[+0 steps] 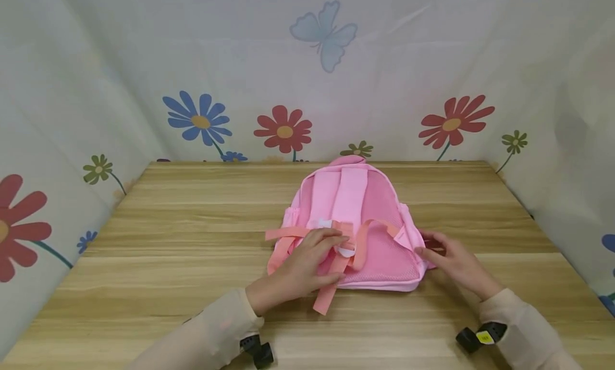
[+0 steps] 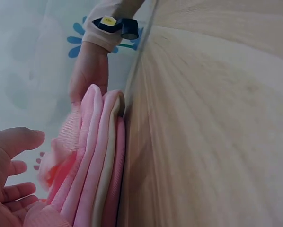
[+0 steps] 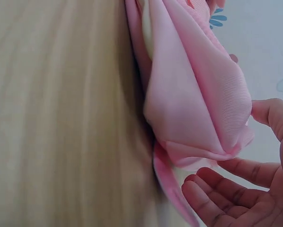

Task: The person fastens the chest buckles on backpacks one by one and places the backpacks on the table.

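Observation:
A small pink backpack lies on the table with its mesh back panel and shoulder straps facing up. Salmon-coloured webbing straps trail across its lower half, around a white patch. Over these straps is my left hand, its thumb spread away from loosely bent fingers; the left wrist view shows a gap between thumb and fingers. At the bag's right side, my right hand pinches the pink side fabric. The thumb is on the upper face and the index finger beneath, with the other fingers bent below the edge.
The wood-grain table extends around the bag on all sides. Behind it hangs a pale curtain printed with flowers and a butterfly. Each wrist wears a black strapped camera, such as the right one.

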